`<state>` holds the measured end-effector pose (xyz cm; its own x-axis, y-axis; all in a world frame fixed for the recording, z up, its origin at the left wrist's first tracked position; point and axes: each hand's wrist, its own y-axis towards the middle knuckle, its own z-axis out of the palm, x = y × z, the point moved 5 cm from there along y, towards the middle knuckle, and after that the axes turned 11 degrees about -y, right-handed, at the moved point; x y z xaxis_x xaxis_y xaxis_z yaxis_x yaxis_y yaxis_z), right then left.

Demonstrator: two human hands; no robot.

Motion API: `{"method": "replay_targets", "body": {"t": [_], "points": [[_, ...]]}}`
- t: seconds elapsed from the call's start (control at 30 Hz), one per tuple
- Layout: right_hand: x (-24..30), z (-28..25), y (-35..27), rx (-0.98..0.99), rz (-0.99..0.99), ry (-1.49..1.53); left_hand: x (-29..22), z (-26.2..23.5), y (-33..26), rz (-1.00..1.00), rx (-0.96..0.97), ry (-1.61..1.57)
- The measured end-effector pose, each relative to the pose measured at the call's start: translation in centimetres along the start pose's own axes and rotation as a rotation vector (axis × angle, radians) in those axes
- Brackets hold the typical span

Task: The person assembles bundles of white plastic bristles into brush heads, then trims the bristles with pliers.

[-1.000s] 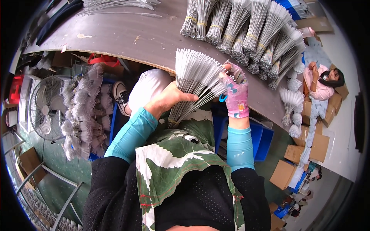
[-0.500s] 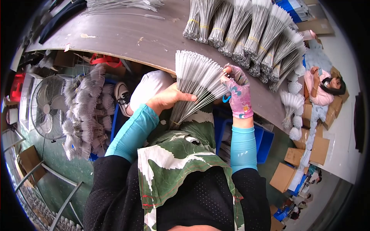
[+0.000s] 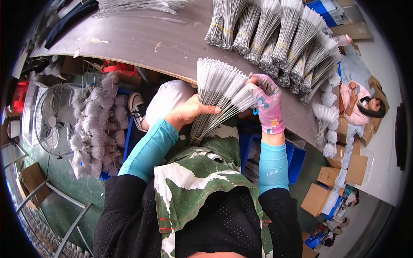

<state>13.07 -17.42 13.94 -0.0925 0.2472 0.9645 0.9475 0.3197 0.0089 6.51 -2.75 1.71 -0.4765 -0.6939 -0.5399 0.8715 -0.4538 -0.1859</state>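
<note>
Left hand (image 3: 187, 112): fingers mostly hidden behind brushes (image 3: 219, 81). Right hand (image 3: 268, 103): fingertip contact too small to tell. Some bundles (image 3: 257, 36) cut off up top. Bin (image 3: 297, 163) part-hidden by right sleeve (image 3: 273, 165).

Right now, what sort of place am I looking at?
Likely a brush workshop: the left hand holds a bunch of thin wire brushes, banded bundles lie on the worktable, and cardboard boxes stand at the right.

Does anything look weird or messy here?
A little. One thin brush lies apart from the loose brushes on the table, whose top has a pale, scuffed-looking patch. Also, the right hand wears a flowery pink glove, but the left hand is bare, so they don't match.
</note>
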Motion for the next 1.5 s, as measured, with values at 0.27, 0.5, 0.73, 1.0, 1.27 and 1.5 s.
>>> {"method": "replay_targets", "body": {"t": [0.27, 0.5, 0.73, 1.0, 1.27, 1.5], "points": [[1.6, -0.6, 1.1, 0.206, 0.074, -0.176, 0.4, -0.1, 0.3, 0.051, -0.015, 0.041], [4.9, -5.6, 3.9, -0.353, -0.155, -0.028, 0.2, -0.8, 0.1, 0.075, -0.043, 0.123], [11.6, -20.0, 3.2, -0.552, -0.063, 0.28, 0.9, -1.1, 0.8, 0.156, -0.039, 0.208], [12.8, -15.6, 10.0, -0.879, -0.325, 0.139, 0.9, -0.1, 0.1, 0.092, 0.024, 0.164], [21.7, -5.7, 19.4, -0.301, -0.266, -0.028, 0.3, 0.4, 0.5, 0.13, 0.077, 0.25], [7.2, 12.7, 23.9, -0.095, 0.367, 0.474, 0.5, 0.4, 0.4, 0.077, 0.094, 0.255]]}}
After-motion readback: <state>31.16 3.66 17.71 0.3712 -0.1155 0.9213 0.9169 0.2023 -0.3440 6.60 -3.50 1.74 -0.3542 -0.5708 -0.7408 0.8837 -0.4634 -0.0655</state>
